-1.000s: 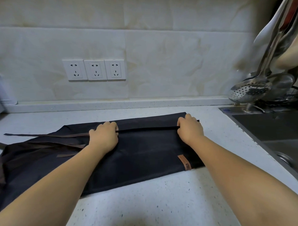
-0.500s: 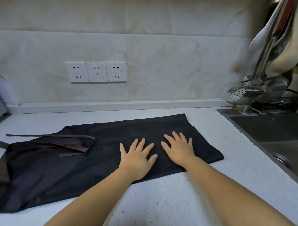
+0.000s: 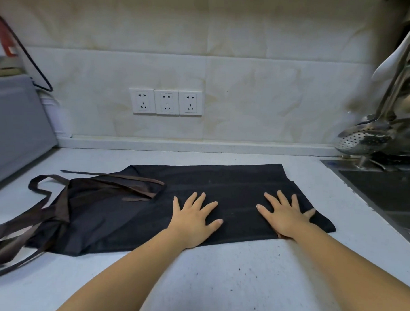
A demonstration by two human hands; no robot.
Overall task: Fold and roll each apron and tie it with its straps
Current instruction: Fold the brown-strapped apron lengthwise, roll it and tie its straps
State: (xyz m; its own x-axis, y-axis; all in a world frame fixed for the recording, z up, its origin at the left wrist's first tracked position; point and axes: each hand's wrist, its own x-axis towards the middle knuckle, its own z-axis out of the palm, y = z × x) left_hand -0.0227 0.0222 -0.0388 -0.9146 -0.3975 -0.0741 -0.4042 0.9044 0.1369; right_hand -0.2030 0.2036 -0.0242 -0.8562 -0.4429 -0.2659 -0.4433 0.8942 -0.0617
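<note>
On the countertop, left hand and right hand press the apron flat.

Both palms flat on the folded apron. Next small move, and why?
Probably move the right hand to the right end of the apron and start rolling that edge leftward. The apron lies as a flat folded band, the left hand and right hand both press it with spread fingers, and the straps lie loose at the left end, free for tying last.

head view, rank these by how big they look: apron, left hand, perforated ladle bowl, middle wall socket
1. apron
2. left hand
3. perforated ladle bowl
4. middle wall socket
The hand's nearness to the camera flatters it.
</note>
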